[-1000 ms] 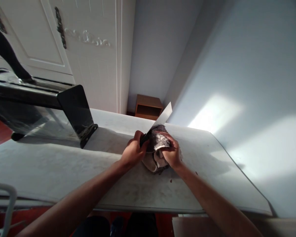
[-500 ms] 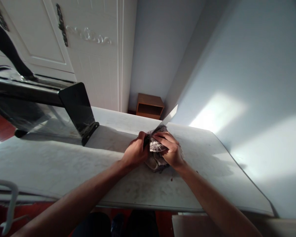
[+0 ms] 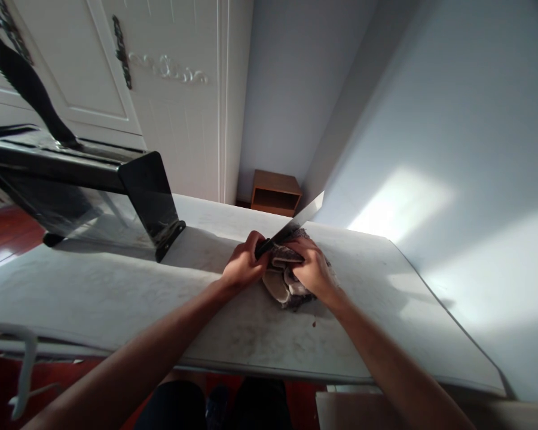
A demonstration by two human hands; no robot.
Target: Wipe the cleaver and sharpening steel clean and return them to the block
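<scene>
My left hand (image 3: 245,261) is closed around the dark handle of a knife (image 3: 299,218), whose blade slants up and away to the right. A crumpled, greyish-brown cloth (image 3: 278,282) lies bunched on the white tabletop (image 3: 233,334) under the blade. My right hand (image 3: 311,266) grips a fold of this cloth close beside the blade near the handle; its fingertips are partly hidden in the folds.
At the left stands a black knife block (image 3: 146,203) with clear sides and a black-handled knife (image 3: 31,89) in its top. White cabinets (image 3: 179,119) rise behind. A small brown shelf box (image 3: 275,190) sits beyond the table, and a pale wall (image 3: 452,119) borders the right.
The cloth's fold has come away from the knife handle area, so more of the blade and handle shows. My right hand has turned slightly. The whole view has shifted a little.
</scene>
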